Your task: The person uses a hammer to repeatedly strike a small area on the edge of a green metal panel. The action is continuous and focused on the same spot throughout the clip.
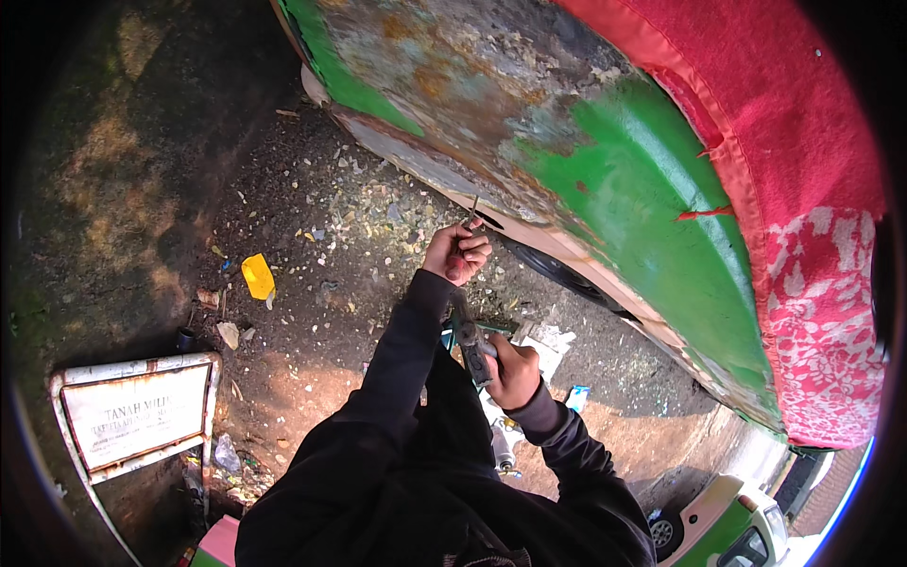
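Observation:
My left hand (460,248) is closed round the red handle of a screwdriver (455,268), whose thin metal shank points up toward the pale lower edge of a vehicle body (614,180). The body panel is green with worn, rusty and scraped patches. A dark oval opening shows in the edge just right of the shank tip, apart from it as far as I can see. Lower and to the right, my right hand (516,372) grips a hammer (472,348). Its dark metal head lies below the screwdriver handle, and my fingers cover most of the hammer's handle.
Red patterned cloth (803,189) drapes over the vehicle's right side. Chips and debris litter the ground, with a yellow scrap (257,276) at left. A rusty-framed white sign (132,416) stands lower left. Another green-and-white vehicle (732,524) is at lower right.

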`<action>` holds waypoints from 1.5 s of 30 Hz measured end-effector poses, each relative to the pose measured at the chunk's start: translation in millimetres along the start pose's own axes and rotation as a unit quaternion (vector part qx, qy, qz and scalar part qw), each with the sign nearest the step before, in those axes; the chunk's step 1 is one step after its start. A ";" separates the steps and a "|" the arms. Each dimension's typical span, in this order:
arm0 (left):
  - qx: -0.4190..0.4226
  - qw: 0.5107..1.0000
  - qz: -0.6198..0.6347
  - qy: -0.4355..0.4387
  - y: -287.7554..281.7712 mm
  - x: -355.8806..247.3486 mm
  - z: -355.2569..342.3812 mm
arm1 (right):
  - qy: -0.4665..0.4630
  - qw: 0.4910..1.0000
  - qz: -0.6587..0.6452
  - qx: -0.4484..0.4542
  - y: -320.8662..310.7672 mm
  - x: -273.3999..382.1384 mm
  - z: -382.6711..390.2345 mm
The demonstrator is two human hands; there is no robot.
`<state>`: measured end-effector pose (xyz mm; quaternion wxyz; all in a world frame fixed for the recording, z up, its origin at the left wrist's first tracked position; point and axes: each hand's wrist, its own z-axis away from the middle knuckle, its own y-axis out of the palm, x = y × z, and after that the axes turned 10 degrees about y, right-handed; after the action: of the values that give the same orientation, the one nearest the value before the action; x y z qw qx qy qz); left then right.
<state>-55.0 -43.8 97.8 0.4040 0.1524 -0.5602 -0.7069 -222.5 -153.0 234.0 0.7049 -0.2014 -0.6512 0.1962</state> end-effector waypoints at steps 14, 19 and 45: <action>0.023 1.000 0.005 0.001 -1.8 -20.5 -19.7 | -0.071 0.996 0.045 -0.011 7.3 25.0 -26.0; -0.025 0.997 0.057 -0.034 9.7 -27.2 -34.3 | -0.031 0.982 0.184 -0.040 22.5 4.3 -58.2; -0.096 0.990 0.060 -0.087 2.5 -58.3 -44.1 | 0.013 0.987 0.143 -0.076 25.7 30.7 -67.3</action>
<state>12.1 -30.1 71.9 0.4083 0.0164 -0.5307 -0.7425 -153.5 -116.8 241.2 0.6608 -0.3483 -0.6192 0.2421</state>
